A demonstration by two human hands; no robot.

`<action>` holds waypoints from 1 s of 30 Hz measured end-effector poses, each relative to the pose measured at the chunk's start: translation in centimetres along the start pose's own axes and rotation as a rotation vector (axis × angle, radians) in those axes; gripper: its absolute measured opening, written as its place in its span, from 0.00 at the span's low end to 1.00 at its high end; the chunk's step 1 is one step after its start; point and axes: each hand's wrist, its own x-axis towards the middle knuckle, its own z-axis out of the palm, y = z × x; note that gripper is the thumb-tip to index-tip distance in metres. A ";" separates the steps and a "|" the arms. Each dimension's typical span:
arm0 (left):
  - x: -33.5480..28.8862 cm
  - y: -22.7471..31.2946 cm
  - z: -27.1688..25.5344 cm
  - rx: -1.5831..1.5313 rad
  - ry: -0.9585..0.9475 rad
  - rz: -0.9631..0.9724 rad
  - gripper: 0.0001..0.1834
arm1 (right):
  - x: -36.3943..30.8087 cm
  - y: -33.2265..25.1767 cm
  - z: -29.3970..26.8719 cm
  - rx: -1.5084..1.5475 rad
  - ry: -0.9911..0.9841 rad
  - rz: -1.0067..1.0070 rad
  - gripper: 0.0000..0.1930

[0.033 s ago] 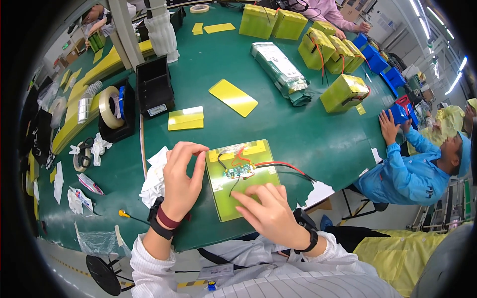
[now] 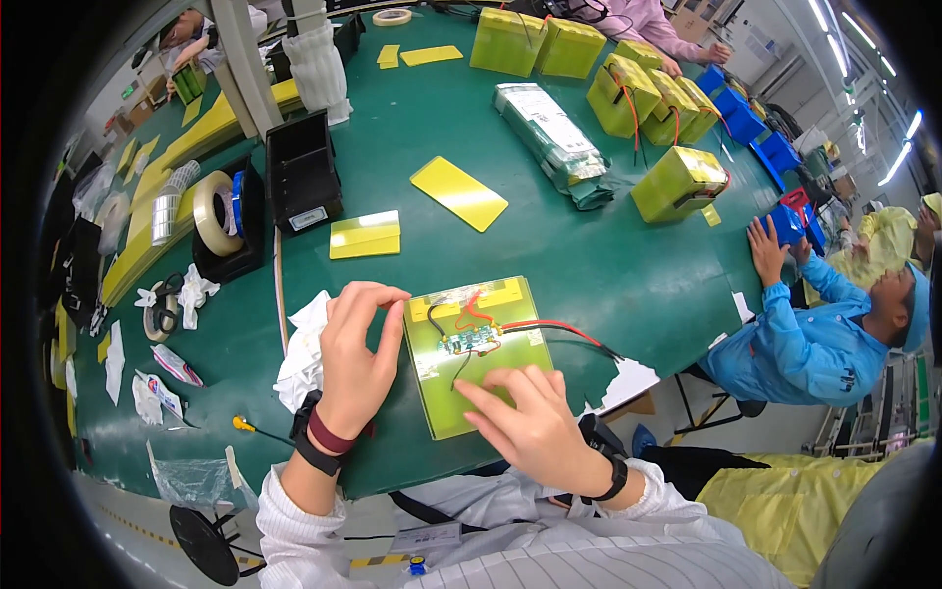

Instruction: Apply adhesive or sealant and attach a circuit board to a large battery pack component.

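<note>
You wore a white top (image 2: 579, 552) with thin dark stripes; your bare left hand (image 2: 359, 344) had a maroon band (image 2: 331, 436) and black band (image 2: 316, 457), your bare right hand (image 2: 535, 427) a black strap (image 2: 617, 477).

On the worktop (image 2: 608, 275), one flat yellow-green pack (image 2: 434, 388) is shown, by which one circuit board (image 2: 469, 341) is borne. Seven upright yellow-green blocks (image 2: 677, 188) can be counted toward the far right. One green-and-white parcel (image 2: 552, 137) is seen. Two tape rolls, one cream (image 2: 204, 213) and one blue (image 2: 238, 199), are held in one black bin (image 2: 232, 263); one labelled black bin (image 2: 302, 167) is placed alongside. One round stool (image 2: 201, 543) is seen below.
</note>
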 end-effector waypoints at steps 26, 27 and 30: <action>0.7 -0.3 -1.7 -0.301 -0.394 -0.656 0.21 | -1.5 9.6 -3.3 0.649 -0.166 0.482 0.23; 0.5 -0.3 -1.6 -0.296 -0.409 -0.659 0.21 | -1.6 9.6 -3.8 0.657 -0.161 0.495 0.23; 0.5 -0.1 -1.3 -0.412 -0.376 -0.704 0.21 | -1.4 9.6 -4.6 0.720 -0.238 0.459 0.26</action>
